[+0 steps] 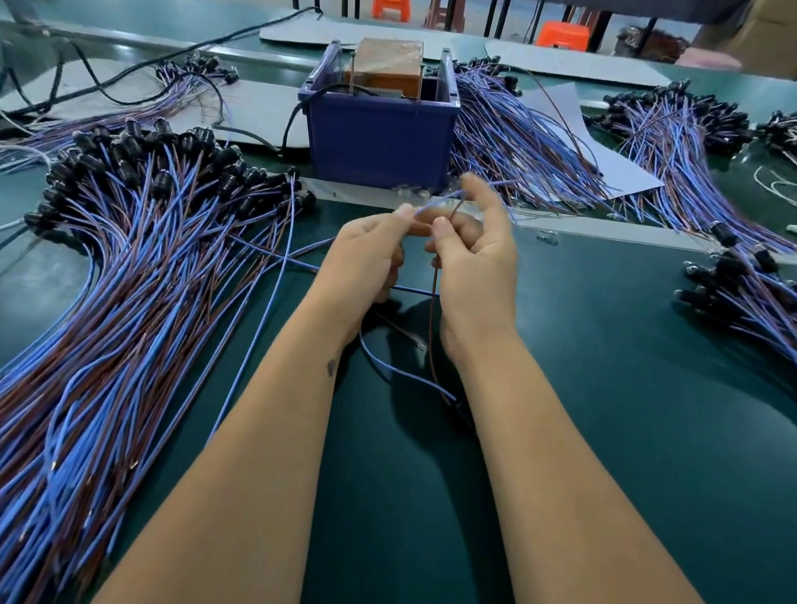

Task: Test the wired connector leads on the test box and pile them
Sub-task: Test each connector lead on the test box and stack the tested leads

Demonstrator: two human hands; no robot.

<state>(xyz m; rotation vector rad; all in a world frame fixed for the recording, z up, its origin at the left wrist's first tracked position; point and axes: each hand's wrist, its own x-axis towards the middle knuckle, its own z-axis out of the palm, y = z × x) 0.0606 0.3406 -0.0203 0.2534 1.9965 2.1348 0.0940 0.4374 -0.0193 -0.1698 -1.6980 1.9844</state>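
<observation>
Above the green counter (628, 380), left hand (367, 257) and right hand (475, 271) each pinching one lead's (432, 306) wires. Left, piled leads (128, 278); beyond, blue test box (379, 134). No legible writing.

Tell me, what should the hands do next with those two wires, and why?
Probably lift the wire ends forward to the blue test box. The left hand pinches the blue wire and the right hand the brown wire, just short of the box, so they look untested.
</observation>
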